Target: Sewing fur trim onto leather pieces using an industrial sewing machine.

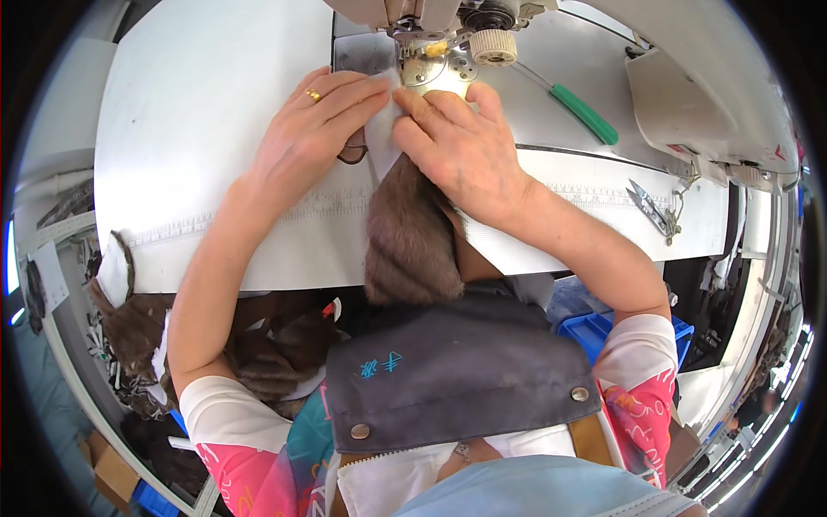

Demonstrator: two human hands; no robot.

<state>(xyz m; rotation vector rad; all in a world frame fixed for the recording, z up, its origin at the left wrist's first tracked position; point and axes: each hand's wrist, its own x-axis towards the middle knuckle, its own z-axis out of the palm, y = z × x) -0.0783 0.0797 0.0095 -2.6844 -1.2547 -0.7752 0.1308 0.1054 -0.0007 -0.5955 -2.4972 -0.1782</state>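
A narrow white fabric strip [382, 142] lies beside a brown fur piece [413, 241], which hangs over the table's front edge. My left hand [323, 125], a gold ring on one finger, presses its closed fingertips on the strip from the left. From the right, my right hand [465, 151] pinches the strip and the top of the fur with curled fingers. Both hands are just in front of the sewing machine's needle area [424, 65]. The exact edge between the fingertips is hidden. A dark-edged piece [353, 151] shows below my left palm.
Right of the machine lies a green-handled tool [584, 112] with a thin shaft. Thread snips [652, 209] rest on the table [198, 155] farther right. Brown fur pieces [276, 353] are heaped below the table at left, and a blue bin [590, 332] stands below at right.
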